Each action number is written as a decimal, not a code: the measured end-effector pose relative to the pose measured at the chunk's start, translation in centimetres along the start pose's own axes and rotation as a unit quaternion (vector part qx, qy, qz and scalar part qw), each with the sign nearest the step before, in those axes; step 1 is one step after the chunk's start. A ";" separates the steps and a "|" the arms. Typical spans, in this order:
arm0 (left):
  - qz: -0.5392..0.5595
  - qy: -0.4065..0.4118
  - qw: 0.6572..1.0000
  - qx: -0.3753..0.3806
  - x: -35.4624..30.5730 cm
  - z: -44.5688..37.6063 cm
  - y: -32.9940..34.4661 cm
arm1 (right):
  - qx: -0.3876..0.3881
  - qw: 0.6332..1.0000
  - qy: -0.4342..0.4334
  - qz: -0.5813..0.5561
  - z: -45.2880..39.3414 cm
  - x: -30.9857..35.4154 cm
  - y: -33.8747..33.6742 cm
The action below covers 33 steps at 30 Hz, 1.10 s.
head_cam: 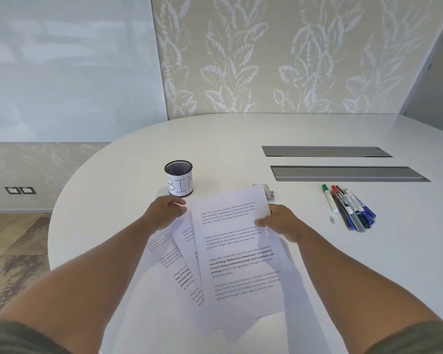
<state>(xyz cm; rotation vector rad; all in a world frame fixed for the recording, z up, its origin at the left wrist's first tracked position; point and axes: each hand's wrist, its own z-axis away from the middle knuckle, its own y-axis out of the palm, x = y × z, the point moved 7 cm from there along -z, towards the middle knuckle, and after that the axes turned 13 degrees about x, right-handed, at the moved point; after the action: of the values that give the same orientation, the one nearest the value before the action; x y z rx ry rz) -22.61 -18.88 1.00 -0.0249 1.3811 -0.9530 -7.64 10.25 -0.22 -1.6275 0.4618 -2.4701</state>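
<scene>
Three printed paper sheets are fanned out above the white table [138, 162]. My right hand [283, 222] pinches the right edge of the top sheet [238, 254], thumb on its face. My left hand [166, 213] holds the upper ends of the two lower sheets [182, 267], which spread to the left under the top one. A black mesh cup labelled "BIN" [179, 178] stands just beyond my left hand. A metal stapler [269, 194] peeks out behind the top sheet's far corner.
A bunch of markers and pens [351, 206] lies to the right, with a paper clip [332, 220] beside it. Two grey cable hatches [343, 172] sit in the tabletop farther back. The table's curved edge runs along the left.
</scene>
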 end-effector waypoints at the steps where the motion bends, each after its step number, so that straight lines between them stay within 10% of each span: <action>1: -0.012 -0.021 1.000 -0.014 0.9 0.1 -0.6 | -0.010 1.000 0.000 0.004 0.0 0.0 -0.2; 16: -0.255 -0.313 0.915 -0.015 7.3 6.1 -4.2 | -0.045 0.998 0.034 0.015 -1.0 0.4 1.1; 33: 0.177 -0.029 0.984 -0.006 4.6 3.9 -1.2 | -0.034 0.996 0.009 -0.087 -0.4 0.1 0.9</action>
<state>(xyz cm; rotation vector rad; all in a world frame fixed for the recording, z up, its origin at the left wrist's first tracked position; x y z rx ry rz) -20.60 -24.27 -1.08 0.1778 1.2849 -0.6403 -8.06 9.41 -0.60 -1.7417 0.4276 -2.6222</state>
